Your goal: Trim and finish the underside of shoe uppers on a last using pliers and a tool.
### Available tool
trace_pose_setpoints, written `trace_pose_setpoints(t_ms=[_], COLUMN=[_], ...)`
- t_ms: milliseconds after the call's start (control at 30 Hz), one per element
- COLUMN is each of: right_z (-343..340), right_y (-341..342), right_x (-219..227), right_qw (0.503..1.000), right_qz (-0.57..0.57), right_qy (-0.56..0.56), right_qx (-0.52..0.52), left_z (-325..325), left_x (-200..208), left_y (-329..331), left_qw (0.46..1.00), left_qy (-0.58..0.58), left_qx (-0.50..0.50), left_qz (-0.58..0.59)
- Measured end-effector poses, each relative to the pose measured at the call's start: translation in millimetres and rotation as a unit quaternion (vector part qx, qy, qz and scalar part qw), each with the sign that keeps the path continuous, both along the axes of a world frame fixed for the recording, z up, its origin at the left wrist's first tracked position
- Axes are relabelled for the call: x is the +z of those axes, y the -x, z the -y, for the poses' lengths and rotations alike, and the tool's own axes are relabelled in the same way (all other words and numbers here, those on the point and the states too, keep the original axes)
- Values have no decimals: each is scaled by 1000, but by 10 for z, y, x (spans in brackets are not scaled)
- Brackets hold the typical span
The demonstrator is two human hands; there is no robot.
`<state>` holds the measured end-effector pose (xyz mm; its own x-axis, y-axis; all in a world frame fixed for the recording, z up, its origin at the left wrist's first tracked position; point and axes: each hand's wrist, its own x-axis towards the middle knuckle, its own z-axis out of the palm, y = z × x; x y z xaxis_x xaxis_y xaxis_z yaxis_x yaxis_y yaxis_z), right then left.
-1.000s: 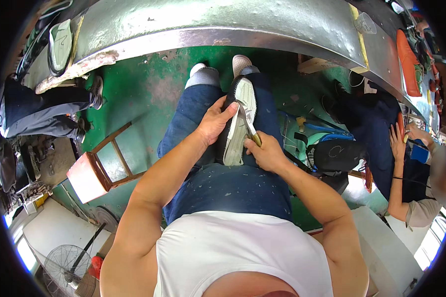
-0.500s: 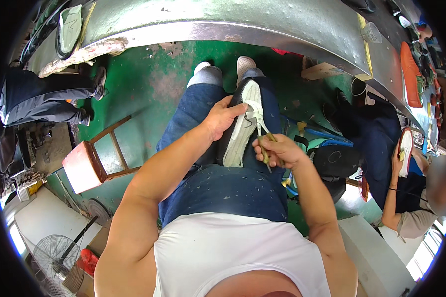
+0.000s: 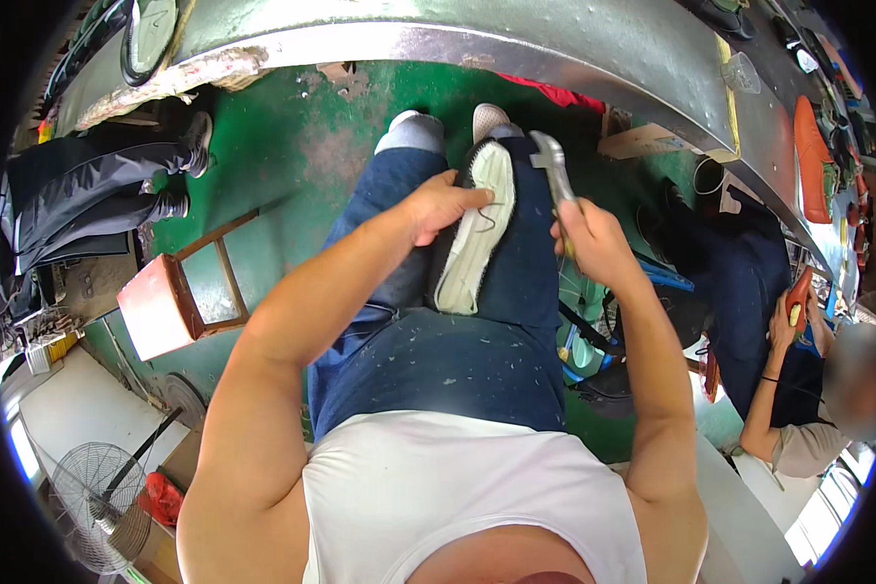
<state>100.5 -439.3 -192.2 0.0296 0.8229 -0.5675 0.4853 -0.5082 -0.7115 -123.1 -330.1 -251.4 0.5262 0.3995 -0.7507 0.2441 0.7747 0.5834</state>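
Across my thighs lies a dark shoe upper, sole side up, with a pale insole [image 3: 473, 238] showing and a thin dark strand lying loose near its middle. My left hand [image 3: 450, 206] is closed on the shoe's left edge, the thumb over the insole. To the right, apart from the shoe, my right hand [image 3: 596, 239] grips lasting pincers [image 3: 554, 167] with a silvery hammer-like head raised toward the far side. A yellowish handle shows below the fingers; the rest is hidden in the palm.
Ahead runs a metal-topped workbench [image 3: 457, 44]. A small red-topped stool [image 3: 161, 307] stands on the left, a wire fan [image 3: 102, 501] behind it. At right sits a co-worker [image 3: 798, 389] holding an orange-brown shoe; black and blue items lie on the green floor beside my right knee.
My right hand has moved right and away from the shoe, and the pincers' head now points up and outward. The white strip at the insole is gone. My left hand still holds the shoe.
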Motion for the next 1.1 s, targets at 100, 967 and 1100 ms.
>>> trace_pose_setpoints(t_ms=[100,967,1100], right_z=[672,669,461], right_y=[209,335,474], right_x=[-3,168,253], right_qw=[981,974,899], right_qz=[-76,80,255], right_qy=[-130,-73,-138], right_qx=[-123,198,329], left_z=[-81,-60,-6], left_x=[-24,-137,19], left_y=[79,-25,-71], left_qw=[999,995,995], left_qy=[45,62,44], left_qx=[-8,-75,-78], left_qz=[9,-6,-42])
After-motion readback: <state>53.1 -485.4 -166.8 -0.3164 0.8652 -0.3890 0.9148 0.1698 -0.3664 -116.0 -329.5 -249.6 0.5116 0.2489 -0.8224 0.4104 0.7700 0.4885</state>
